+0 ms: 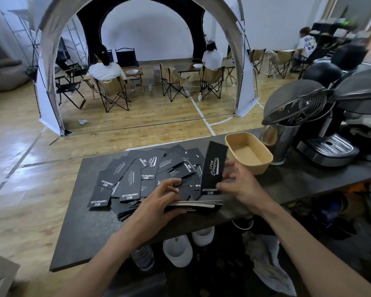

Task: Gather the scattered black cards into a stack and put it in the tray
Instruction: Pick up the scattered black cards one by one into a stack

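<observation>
Currently a single black card [213,168] is being pinched upright by the right hand [236,181], while a partial stack [196,205] near the table's [77,239] front edge is being clamped by the left hand [156,202]. Edges are best being squared before loose cards [137,170] mid-table are being added; the empty tray [249,153] is waiting toward the back-right edge.

Tray [263,163] right of cards [137,174] (tabletop)

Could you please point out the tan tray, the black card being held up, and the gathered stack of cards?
Tan oval paper tray [259,168], head view, on its near outer wall.
Raised black printed card [214,168], head view, on its middle.
Gathered stack of black cards [198,204], head view, on its right edge.
</observation>
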`<state>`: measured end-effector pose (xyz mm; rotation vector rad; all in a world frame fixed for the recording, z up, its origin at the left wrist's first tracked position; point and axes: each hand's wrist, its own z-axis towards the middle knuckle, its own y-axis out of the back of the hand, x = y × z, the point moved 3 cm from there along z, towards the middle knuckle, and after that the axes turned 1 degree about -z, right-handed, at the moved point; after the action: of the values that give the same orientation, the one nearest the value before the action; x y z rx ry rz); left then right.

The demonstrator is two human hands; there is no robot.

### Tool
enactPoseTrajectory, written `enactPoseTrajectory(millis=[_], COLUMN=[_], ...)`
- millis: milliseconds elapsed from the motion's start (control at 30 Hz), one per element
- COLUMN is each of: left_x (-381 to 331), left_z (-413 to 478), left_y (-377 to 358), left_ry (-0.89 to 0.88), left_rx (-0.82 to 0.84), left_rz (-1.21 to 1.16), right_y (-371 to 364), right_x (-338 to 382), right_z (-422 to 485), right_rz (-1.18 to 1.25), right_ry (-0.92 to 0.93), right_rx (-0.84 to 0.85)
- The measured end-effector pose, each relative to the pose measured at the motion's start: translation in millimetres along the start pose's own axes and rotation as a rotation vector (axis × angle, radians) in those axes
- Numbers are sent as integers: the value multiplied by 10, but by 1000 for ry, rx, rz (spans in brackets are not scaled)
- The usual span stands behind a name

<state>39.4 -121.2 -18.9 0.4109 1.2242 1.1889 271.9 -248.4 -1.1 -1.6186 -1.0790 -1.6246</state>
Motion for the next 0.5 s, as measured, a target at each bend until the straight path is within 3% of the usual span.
enactPoseTrajectory(millis=[200, 300, 367, 500], left_x=[-110, -105, -66, -37], left_z=[38, -20, -82, -182], left_y=[97, 137, 146, 141], left_ry=[-49, 46, 171, 198], left_rx=[-108, -193, -192, -145], left_rz=[-217, -300, -374, -409], right_y=[-349, -357, -365, -418], right_x=[-147, -131, -110, -75], right_z=[-81, -85, -92, -66], right_rz=[112, 62, 190, 278], right_ry=[-82, -118, -157, -136], right_rx=[106, 120, 102, 297])
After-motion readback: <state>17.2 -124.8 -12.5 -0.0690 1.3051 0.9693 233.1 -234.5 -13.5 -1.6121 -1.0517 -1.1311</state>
